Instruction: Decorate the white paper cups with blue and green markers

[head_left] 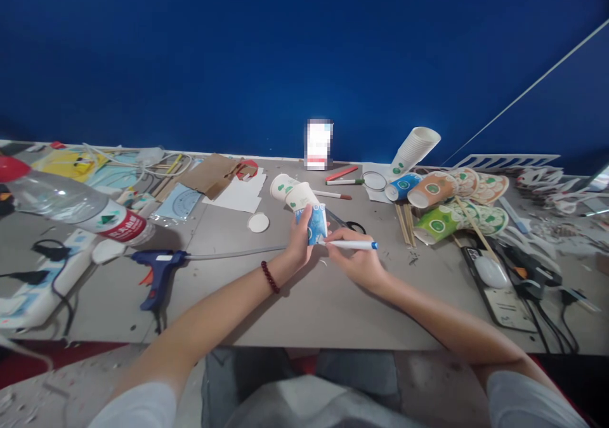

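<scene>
My left hand is wrapped round a blue patterned paper cup over the middle of the table. Two white paper cups with green prints lie just beyond it; the nearer white cup meets the blue one, but I cannot tell if they are joined. Between the fingers of my right hand is a white marker with a blue end, its other end close to the blue cup's lower edge. Scissors lie partly hidden behind my right hand. A white round disc rests left of the cups.
A blue glue gun, a large water bottle and a power strip occupy the left. Stacked paper cups, wooden sticks and cables crowd the right. A blurred bright screen stands against the blue wall.
</scene>
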A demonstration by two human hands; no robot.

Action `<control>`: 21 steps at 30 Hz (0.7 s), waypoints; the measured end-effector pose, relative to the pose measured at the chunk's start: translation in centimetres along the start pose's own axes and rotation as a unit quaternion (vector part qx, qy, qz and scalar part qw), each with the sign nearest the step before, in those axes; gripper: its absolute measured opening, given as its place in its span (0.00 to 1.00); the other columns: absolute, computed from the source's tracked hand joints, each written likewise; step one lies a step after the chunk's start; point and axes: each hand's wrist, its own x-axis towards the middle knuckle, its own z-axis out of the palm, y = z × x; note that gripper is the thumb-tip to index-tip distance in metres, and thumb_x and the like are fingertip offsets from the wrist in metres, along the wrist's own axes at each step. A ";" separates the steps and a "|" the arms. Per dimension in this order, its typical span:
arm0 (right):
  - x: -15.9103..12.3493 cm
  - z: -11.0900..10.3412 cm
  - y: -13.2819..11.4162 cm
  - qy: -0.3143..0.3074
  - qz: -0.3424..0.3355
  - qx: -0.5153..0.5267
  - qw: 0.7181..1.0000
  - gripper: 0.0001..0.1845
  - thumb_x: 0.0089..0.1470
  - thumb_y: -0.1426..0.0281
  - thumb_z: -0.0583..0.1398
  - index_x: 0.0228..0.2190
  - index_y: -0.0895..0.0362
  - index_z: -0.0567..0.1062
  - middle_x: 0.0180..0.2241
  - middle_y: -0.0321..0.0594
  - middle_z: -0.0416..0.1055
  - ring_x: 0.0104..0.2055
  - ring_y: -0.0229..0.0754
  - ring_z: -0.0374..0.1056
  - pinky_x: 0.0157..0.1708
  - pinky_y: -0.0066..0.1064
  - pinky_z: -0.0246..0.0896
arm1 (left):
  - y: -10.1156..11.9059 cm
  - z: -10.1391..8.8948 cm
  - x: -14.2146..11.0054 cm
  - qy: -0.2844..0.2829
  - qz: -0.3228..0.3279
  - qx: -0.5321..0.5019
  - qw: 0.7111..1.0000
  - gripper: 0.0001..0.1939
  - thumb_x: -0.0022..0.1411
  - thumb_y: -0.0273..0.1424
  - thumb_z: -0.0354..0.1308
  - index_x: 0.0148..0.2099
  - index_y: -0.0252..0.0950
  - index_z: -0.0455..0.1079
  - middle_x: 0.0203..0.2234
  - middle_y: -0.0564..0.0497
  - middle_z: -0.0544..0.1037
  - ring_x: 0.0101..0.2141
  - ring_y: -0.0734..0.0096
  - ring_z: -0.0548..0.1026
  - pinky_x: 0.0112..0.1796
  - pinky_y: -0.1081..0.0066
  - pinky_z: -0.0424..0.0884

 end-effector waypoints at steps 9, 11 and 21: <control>0.1 -0.1 0.2 0.007 0.027 0.033 0.999 0.05 0.54 0.73 0.62 0.30 0.53 0.78 0.29 0.38 0.81 0.30 0.42 0.77 0.32 0.32 0.73 | 0.1 0.0 0.0 0.006 -0.013 0.008 1.000 0.34 0.47 0.55 0.73 0.48 0.38 0.71 0.37 0.50 0.79 0.33 0.63 0.80 0.38 0.63 0.75; 0.3 -0.1 0.4 0.022 0.048 0.039 0.998 0.04 0.55 0.72 0.62 0.31 0.54 0.78 0.30 0.39 0.81 0.30 0.42 0.77 0.31 0.31 0.72 | 0.1 0.0 0.0 0.003 -0.007 0.012 1.000 0.32 0.49 0.54 0.72 0.47 0.37 0.71 0.35 0.50 0.78 0.33 0.64 0.79 0.39 0.63 0.74; -0.1 0.1 0.1 0.014 0.006 0.000 1.000 0.05 0.56 0.73 0.62 0.32 0.53 0.79 0.29 0.39 0.82 0.29 0.43 0.78 0.32 0.33 0.73 | 0.0 0.0 -0.1 0.003 -0.007 0.007 1.000 0.34 0.47 0.54 0.73 0.48 0.39 0.70 0.34 0.51 0.79 0.33 0.64 0.79 0.39 0.63 0.75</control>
